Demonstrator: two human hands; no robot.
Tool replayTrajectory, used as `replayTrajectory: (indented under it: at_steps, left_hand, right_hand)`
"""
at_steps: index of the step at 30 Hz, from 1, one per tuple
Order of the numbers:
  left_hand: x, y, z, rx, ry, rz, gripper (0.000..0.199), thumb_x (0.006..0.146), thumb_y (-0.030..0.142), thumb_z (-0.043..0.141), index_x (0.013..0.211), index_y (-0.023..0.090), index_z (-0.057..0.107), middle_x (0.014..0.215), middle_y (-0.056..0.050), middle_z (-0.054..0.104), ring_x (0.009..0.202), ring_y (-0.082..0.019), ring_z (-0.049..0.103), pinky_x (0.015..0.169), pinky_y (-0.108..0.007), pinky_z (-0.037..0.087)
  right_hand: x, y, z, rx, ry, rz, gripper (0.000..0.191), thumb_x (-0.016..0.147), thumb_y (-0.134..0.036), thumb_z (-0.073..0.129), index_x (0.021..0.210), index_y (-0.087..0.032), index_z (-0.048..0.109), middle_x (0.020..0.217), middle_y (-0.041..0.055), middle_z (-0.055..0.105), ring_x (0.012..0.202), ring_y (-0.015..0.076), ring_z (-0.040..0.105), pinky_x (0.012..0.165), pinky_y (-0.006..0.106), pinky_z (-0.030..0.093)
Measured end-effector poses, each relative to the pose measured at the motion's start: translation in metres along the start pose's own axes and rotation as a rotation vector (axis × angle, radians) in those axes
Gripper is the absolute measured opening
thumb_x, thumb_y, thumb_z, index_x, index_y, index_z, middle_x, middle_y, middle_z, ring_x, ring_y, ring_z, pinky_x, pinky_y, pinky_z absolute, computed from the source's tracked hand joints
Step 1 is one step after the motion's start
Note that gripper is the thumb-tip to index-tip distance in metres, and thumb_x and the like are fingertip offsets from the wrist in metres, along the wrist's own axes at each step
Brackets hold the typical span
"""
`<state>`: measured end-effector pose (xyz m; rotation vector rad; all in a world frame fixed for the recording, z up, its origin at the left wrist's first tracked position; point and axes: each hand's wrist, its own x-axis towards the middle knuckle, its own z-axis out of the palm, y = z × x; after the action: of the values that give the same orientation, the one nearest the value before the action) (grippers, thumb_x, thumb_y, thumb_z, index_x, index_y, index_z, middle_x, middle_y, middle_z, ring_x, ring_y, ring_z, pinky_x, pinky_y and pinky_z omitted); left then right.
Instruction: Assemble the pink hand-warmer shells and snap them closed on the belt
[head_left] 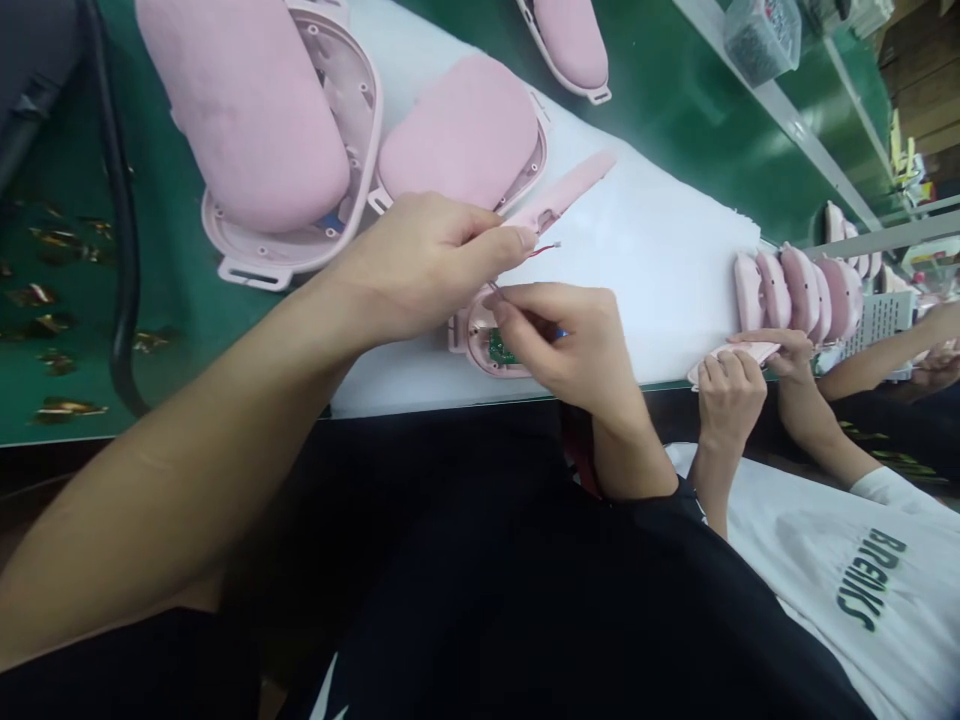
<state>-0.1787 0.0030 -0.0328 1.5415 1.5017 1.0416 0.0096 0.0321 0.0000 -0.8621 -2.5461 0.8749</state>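
My left hand is closed around a pink plastic shell piece, held tilted above the white foam sheet. A short red wire with a small white connector sticks out beside its thumb. Just below, my right hand pinches a thin wire at its fingertips, partly hidden by the fingers. Under that hand lies an open pink housing with a green circuit board inside. Beyond my left hand rests a pink padded case half.
Larger pink padded shells lie at the upper left. A black cable and gold-coloured scraps are on the green table. To the right, a co-worker's hands hold a pink part near a row of pink shells.
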Motion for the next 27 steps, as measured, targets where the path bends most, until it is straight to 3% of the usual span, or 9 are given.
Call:
replayTrajectory:
  at_steps: [3, 6, 10, 15, 23, 27]
  left_hand:
    - [0.001, -0.004, 0.0, 0.033, 0.011, 0.005, 0.06, 0.105, 0.058, 0.042, 0.061, 0.017, 0.039, 0.059, 0.002, 0.036, 0.055, -0.007, 0.037, 0.058, -0.025, 0.024]
    - [0.002, -0.005, 0.0, 0.06, 0.003, 0.04, 0.062, 0.107, 0.058, 0.039, 0.061, 0.017, 0.036, 0.058, 0.003, 0.033, 0.053, -0.006, 0.034, 0.06, -0.024, 0.021]
    - [0.002, -0.002, 0.0, 0.063, -0.014, 0.016, 0.059, 0.103, 0.059, 0.039, 0.062, 0.017, 0.036, 0.058, 0.002, 0.033, 0.053, -0.007, 0.034, 0.057, -0.025, 0.021]
    - [0.001, 0.001, -0.001, 0.022, -0.01, -0.025, 0.057, 0.096, 0.061, 0.043, 0.06, 0.018, 0.035, 0.057, 0.001, 0.033, 0.053, -0.008, 0.033, 0.054, -0.026, 0.021]
    - [0.0, 0.003, -0.001, 0.041, -0.015, -0.045, 0.055, 0.099, 0.057, 0.045, 0.061, 0.018, 0.035, 0.057, 0.002, 0.034, 0.054, -0.008, 0.034, 0.056, -0.027, 0.022]
    - [0.001, 0.005, -0.001, 0.046, -0.018, -0.085, 0.054, 0.1, 0.055, 0.046, 0.06, 0.019, 0.035, 0.057, 0.002, 0.034, 0.054, -0.01, 0.033, 0.057, -0.028, 0.022]
  right_hand:
    - [0.002, 0.014, -0.023, 0.208, -0.214, 0.051, 0.027, 0.102, -0.028, 0.062, 0.079, -0.017, 0.07, 0.069, -0.0032, 0.063, 0.063, 0.0091, 0.051, 0.065, 0.025, 0.043]
    - [0.003, 0.035, -0.034, 0.249, -0.389, 0.022, 0.012, 0.099, -0.023, 0.068, 0.093, -0.017, 0.076, 0.086, 0.0, 0.075, 0.075, 0.0123, 0.065, 0.073, 0.026, 0.052]
    - [-0.001, 0.052, -0.031, 0.125, -0.351, -0.062, 0.012, 0.101, -0.019, 0.066, 0.099, -0.019, 0.079, 0.1, 0.0032, 0.08, 0.092, 0.0166, 0.073, 0.087, 0.031, 0.057]
    - [-0.006, 0.047, -0.023, -0.074, -0.329, -0.08, 0.021, 0.104, -0.016, 0.062, 0.11, -0.02, 0.081, 0.111, 0.0053, 0.082, 0.105, 0.019, 0.076, 0.096, 0.033, 0.057]
    - [-0.019, 0.048, -0.016, -0.011, -0.219, -0.118, 0.012, 0.103, -0.018, 0.07, 0.104, -0.019, 0.083, 0.099, 0.002, 0.085, 0.093, 0.0158, 0.078, 0.093, 0.03, 0.059]
    - [-0.022, 0.051, -0.007, -0.048, -0.16, -0.13, 0.018, 0.107, -0.021, 0.064, 0.107, -0.021, 0.083, 0.105, 0.0033, 0.084, 0.1, 0.0172, 0.077, 0.094, 0.032, 0.06]
